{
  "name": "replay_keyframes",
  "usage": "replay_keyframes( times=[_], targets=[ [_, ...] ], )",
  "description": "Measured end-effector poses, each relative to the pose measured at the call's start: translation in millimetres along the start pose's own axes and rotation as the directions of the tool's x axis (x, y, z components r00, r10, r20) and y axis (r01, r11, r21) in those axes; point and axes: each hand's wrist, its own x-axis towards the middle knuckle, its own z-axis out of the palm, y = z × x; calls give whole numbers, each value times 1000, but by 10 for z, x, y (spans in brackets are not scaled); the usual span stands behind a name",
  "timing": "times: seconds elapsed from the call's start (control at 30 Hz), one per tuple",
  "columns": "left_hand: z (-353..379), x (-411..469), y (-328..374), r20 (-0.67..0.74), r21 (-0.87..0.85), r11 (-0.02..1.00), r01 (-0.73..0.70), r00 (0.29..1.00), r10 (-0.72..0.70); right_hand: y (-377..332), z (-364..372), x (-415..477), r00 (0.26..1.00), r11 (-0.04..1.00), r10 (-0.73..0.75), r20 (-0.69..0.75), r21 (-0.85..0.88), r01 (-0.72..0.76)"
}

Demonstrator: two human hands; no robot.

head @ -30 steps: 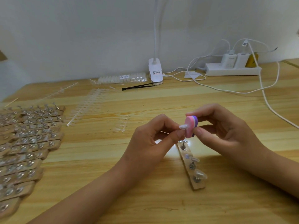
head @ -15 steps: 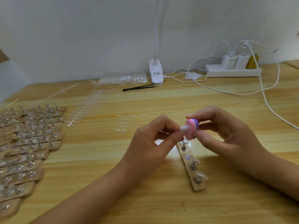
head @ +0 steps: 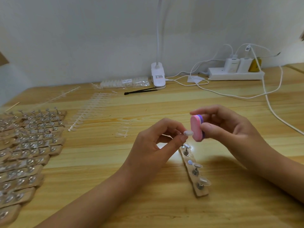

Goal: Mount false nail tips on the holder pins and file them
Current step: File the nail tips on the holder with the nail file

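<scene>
My left hand (head: 153,145) pinches a small clear nail tip (head: 188,133) between thumb and fingers, above the table's middle. My right hand (head: 230,129) grips a pink and purple filing block (head: 196,128) upright, and the block's pink face touches the end of the tip. Below both hands lies a wooden holder strip (head: 194,171) with metal pins; three pins carry clear tips and one spot shows a bare round pad.
Many wooden holder strips with mounted tips (head: 24,153) cover the table's left side. Clear nail tip strips (head: 88,112), a packet of tips (head: 125,83), black tweezers (head: 141,91) and a clip lamp (head: 158,76) lie behind. Power strip (head: 235,74) and white cables (head: 271,102) run at right.
The filing block has shifted slightly upward against the nail tip, and both hands sit a little higher over the holder strip. The grips are unchanged.
</scene>
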Motion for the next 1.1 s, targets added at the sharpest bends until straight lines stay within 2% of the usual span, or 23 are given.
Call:
replay_keyframes(
  times=[0.1, 0.27, 0.43, 0.53, 0.7, 0.83, 0.93, 1.1],
  targets=[
    [7, 4, 6, 18, 25, 1000, -6, 1000, 5, -21, -6, 35, 994, 985, 108, 34, 135, -111],
    [1, -2, -10, 13, 33, 999, 10, 1000, -10, -29, 16, 25, 989, 982, 125, 75, 132, -134],
    [-7, 1, 2, 25, 32, 999, -33, 999, 32, -31, 10, 41, 991, 957, 135, 16, 257, -135],
    [-11, 5, 1, 8, -30, 1000, -4, 1000, 4, -38, -27, 71, 991, 949, 119, -68, 302, -93],
    [-26, 21, -18, -13, -142, 987, 71, 997, -73, -49, -48, 83, 992, 987, 51, -113, 158, -33],
    [-28, 27, -12, -33, -271, 954, 129, 989, -144, -40, 19, 39, 993, 996, -90, -78, 21, 92],
    [-14, 28, -1, -36, -323, 936, 139, 987, -159, -36, 58, -1, 975, 969, -219, -43, -125, 212],
    [29, 25, -14, -33, -308, 944, 118, 990, -135, -29, 95, -15, 944, 909, -331, -1, -267, 319]
  ],
)
